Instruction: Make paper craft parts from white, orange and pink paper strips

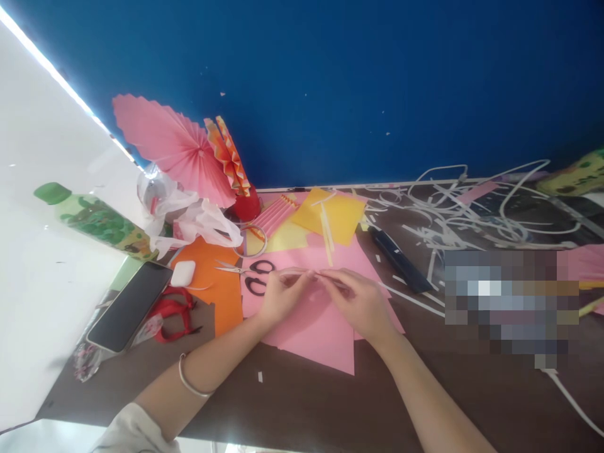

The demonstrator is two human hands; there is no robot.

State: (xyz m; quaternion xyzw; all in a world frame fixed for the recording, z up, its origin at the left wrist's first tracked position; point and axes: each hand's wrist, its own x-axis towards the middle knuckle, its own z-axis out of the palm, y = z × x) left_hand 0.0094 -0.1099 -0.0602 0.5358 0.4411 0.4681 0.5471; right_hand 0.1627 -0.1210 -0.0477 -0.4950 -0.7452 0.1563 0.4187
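- Your forearms [226, 355] lie nearest, crossing the worktop's [297, 412] near edge.
- Your left hand [282, 299] and right hand [362, 305] pinch thin pink paper [318, 273] at the fingertips, above pink sheets [325, 346] mid-worktop.
- Scissors [241, 270] lie just beside your left hand.
- Phone [129, 306] and red ribbon [182, 318] sit toward the left edge.
- Tangled white cords [443, 211] crowd the far right corner.

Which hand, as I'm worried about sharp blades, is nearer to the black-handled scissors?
Left. The left hand is just right of the black-handled scissors, close by their finger loops; the right hand is farther right, with the left hand between it and them.
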